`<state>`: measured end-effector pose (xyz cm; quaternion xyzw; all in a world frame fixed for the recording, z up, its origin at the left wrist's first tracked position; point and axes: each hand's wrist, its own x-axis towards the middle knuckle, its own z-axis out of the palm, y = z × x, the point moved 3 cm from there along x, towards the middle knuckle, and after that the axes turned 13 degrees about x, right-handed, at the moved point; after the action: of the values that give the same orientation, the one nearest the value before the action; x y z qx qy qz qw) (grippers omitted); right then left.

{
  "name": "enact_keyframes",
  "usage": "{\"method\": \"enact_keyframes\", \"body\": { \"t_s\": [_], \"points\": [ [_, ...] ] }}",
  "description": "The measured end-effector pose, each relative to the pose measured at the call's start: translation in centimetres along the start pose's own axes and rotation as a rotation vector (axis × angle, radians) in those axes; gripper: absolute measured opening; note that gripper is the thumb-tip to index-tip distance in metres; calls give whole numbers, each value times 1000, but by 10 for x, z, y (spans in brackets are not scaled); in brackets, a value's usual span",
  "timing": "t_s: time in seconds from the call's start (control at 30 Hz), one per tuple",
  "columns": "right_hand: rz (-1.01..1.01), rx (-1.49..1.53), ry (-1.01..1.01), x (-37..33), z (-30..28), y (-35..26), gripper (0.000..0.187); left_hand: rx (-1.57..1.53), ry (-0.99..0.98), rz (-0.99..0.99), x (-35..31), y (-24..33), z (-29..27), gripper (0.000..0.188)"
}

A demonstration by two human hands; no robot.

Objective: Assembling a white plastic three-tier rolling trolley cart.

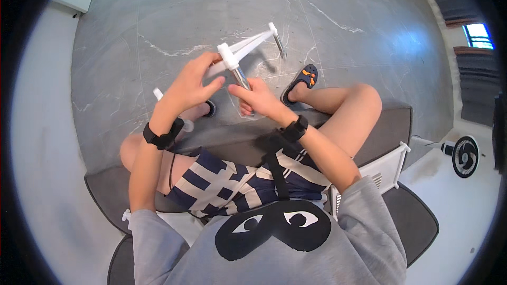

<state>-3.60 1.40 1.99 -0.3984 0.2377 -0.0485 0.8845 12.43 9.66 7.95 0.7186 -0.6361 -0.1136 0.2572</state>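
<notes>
In front of my knees, a white plastic frame is raised above the floor. A shiny metal tube extends from its near corner. A second metal tube hangs from the far corner. My left hand has its fingers curled at the frame's left bar, close to the near corner, and its thumb stretched toward the tube. Wrapped round the near tube is my right hand, which hides the tube's lower part. A white plastic end shows beside my left wrist; its remainder is hidden behind my arm.
I sit on a dark grey sofa above a grey marbled tile floor. A white slatted panel lies to my right, another white panel to my left. A dark clog is on my right foot. A fan stands far right.
</notes>
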Motion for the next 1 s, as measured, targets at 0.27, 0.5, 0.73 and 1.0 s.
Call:
{"method": "enact_keyframes", "body": {
  "t_s": [0.27, 0.5, 0.73, 1.0],
  "points": [
    [293, -402, -221, 23, -52, -25, 30, -125, -78, 60, -3, -30, 46, 83],
    [432, -750, -359, 31, -37, -86, 31, -168, 32, 174, 42, -26, 40, 82],
    [579, -815, -567, 45, -20, -114, 28, -26, 51, 394, 68, -11, 12, 48],
    [628, -732, -698, 34, 0, -105, 22, -97, 114, 595, 62, 22, -2, 40]
  ]
}}
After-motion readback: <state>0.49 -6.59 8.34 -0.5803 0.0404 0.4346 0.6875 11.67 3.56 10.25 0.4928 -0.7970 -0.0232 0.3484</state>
